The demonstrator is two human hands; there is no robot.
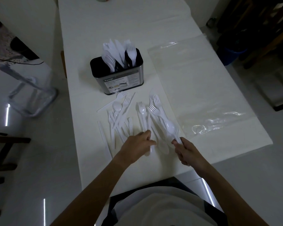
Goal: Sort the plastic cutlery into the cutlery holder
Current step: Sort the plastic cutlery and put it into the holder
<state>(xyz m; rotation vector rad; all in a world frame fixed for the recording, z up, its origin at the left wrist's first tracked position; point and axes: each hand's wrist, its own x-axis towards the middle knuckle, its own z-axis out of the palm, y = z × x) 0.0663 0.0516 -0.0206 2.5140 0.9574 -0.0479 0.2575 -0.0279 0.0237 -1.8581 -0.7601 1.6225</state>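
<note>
A metal cutlery holder [121, 82] with a black rim stands mid-table; white spoons, knives and forks stick out of its compartments. In front of it lies a loose pile of white plastic cutlery [129, 115], mostly forks and spoons. My right hand [186, 152] grips the handle of a white spoon [170, 127], whose bowl points away from me over the pile's right side. My left hand [137, 145] reaches into the near end of the pile, thumb and fingers pinching at a white utensil handle [151, 149] that is blurred.
The white table [88, 38] runs away from me. A clear plastic bag [203, 88] lies flat to the right of the pile. A single long white piece [103, 137] lies at the pile's left. A clear chair [28, 88] stands on the floor at left.
</note>
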